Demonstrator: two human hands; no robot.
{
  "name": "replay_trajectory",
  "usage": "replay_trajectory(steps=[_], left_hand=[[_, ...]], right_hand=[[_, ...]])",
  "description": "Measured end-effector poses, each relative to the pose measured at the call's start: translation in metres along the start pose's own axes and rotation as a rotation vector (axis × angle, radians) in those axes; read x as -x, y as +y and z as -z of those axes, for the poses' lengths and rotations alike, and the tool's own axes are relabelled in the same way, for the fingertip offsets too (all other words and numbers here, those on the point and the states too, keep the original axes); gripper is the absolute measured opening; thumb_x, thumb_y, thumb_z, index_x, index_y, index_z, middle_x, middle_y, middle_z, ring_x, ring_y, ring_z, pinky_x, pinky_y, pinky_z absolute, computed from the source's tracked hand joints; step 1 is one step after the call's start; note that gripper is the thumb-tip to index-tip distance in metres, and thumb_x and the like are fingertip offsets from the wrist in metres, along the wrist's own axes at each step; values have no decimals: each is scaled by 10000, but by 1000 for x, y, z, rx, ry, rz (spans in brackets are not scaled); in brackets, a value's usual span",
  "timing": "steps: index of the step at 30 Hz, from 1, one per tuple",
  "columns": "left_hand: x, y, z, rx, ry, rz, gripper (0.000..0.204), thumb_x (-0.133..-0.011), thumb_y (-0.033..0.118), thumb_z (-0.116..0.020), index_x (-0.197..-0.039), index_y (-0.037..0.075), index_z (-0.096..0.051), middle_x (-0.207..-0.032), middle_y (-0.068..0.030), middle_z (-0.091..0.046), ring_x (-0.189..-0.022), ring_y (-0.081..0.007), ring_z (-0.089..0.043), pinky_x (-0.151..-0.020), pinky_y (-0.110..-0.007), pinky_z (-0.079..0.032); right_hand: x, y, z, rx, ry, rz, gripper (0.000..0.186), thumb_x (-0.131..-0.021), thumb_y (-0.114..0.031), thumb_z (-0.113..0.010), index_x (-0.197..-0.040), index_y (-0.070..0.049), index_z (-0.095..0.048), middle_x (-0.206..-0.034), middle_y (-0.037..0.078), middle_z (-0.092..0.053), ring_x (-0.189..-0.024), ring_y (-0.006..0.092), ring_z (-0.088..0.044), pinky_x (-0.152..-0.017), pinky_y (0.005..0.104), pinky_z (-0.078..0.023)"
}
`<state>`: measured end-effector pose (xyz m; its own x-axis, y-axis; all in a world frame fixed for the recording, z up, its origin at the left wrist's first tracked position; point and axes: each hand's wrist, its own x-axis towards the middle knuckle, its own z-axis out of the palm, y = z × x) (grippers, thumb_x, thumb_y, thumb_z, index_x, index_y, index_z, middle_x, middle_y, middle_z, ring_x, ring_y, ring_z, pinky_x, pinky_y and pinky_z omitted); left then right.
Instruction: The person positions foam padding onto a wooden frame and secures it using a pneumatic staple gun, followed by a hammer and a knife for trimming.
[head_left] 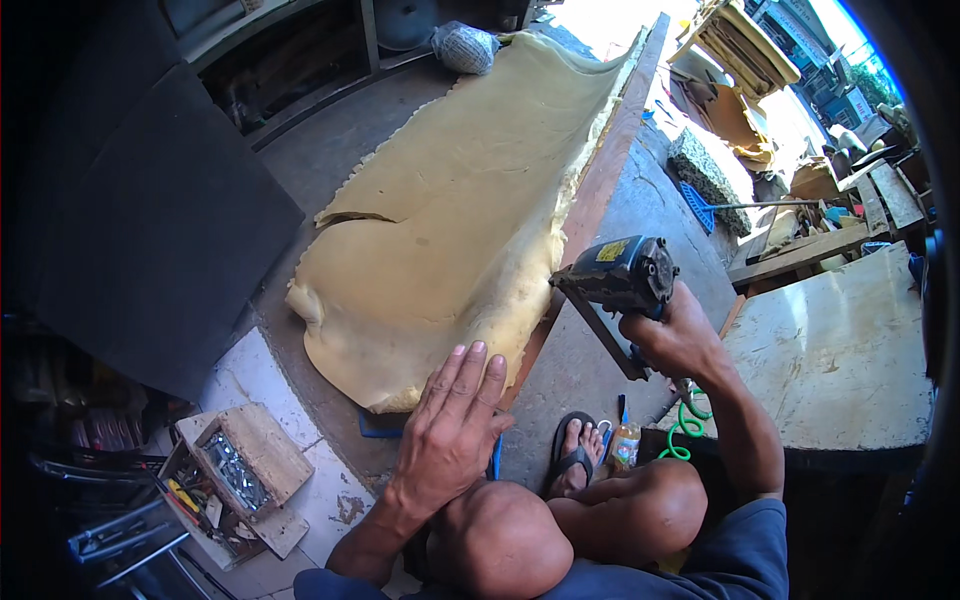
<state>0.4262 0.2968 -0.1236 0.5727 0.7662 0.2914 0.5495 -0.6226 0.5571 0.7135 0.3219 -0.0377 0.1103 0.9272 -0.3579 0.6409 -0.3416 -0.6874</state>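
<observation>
Far left: dark panel (160, 230) leaned upright; wooden box (240, 470) of staples and small tools sat on the floor below it.
Foam: yellow foam sheet (460, 210) lay draped over the long wooden frame (600, 180), lower edge hanging near the knee.
Left hand (450, 430): spread flat, fingers together, pressed on the foam's lower corner — gripped nothing.
Right hand (680, 340): wrapped tight around the pneumatic stapler (615, 280), nose close to the frame edge, green coiled hose (685, 425) trailing below.
Doing it well: probably best pulled taut and smooth — nose set square, clear of the pressing fingers.
Right: pale tabletop (840, 350) stood alongside.
</observation>
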Motion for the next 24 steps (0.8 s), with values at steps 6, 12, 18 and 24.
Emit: replay_trajectory(steps=[6, 12, 18, 24], left_hand=[[11, -14, -13, -65, 38, -98, 623, -821, 66, -679, -1430, 21, -556, -1424, -231, -558, -1296, -405, -561, -1070, -474, -486], [14, -12, -17, -94, 95, -48, 606, -809, 49, -688, -1408, 69, -598, -1402, -212, -582, -1261, -389, -589, -1034, -461, -519], [14, -14, -18, -57, 118, -74, 560, -826, 37, -674, -1382, 78, -623, -1391, -206, -592, -1248, -382, -600, -1026, -451, -526], [14, -11, -20, -51, 133, -56, 544, -838, 17, -647, -1378, 79, -626, -1387, -211, -593, -1248, -392, -596, -1032, -451, -521]], right_hand=[[21, -29, -2, -95, -92, -52, 391, -799, -113, -609, -1160, 23, -673, -688, 0, -608, -606, 97, -525, -569, 323, -476], [27, -38, -13, 78, -119, -5, 250, -786, -157, -636, -882, 73, -650, -622, 201, -582, -549, 234, -533, -614, 437, -489], [26, -49, -11, 134, -132, -39, 276, -789, -190, -641, -900, 63, -651, -632, 202, -595, -555, 265, -550, -622, 444, -495], [28, -48, -11, 128, -138, -51, 290, -789, -196, -641, -931, 57, -658, -644, 201, -595, -573, 261, -566, -632, 445, -498]])
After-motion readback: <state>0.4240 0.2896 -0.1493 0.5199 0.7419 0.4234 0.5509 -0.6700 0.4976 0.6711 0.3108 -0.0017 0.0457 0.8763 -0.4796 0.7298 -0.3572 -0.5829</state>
